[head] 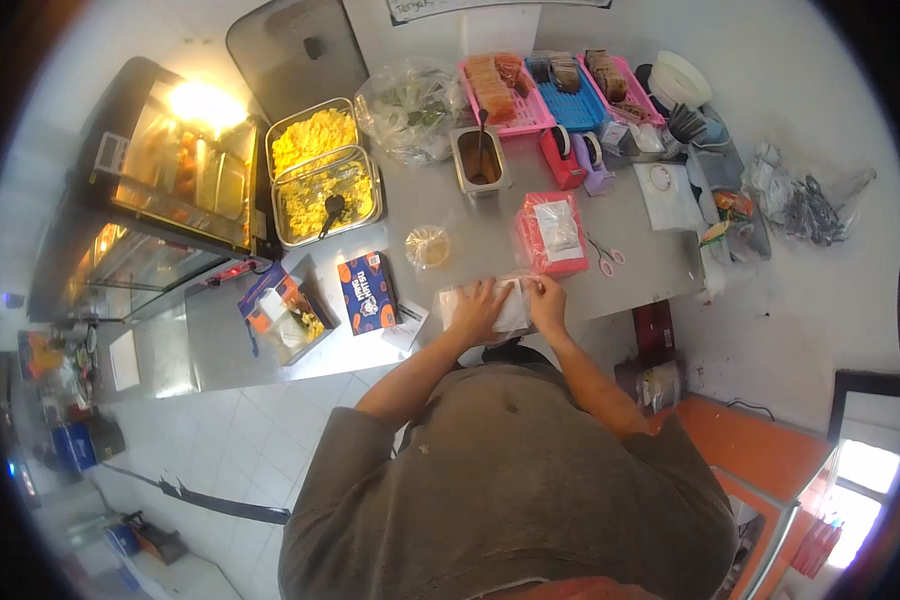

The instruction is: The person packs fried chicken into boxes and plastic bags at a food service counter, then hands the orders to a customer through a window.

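At the counter's front edge, my left hand [480,309] rests flat with spread fingers on a clear plastic bag [511,309] that has white paper inside. The fingers of my right hand [547,304] pinch the bag's right edge. Just behind lies a red-pink package [559,232] with a white paper on top, and scissors [607,259] with pink handles are at its right. A small clear bag of pale contents [427,246] sits behind my left hand. To the left are a closed blue and orange printed box [367,292] and an open box holding food [292,326].
Metal trays of yellow food [322,187] stand beside a lit glass warmer [187,172]. Along the back are a metal container with a ladle [481,161], red and purple tape dispensers [566,161], and pink and blue baskets [562,97]. Plastic bags [802,202] hang at the right wall.
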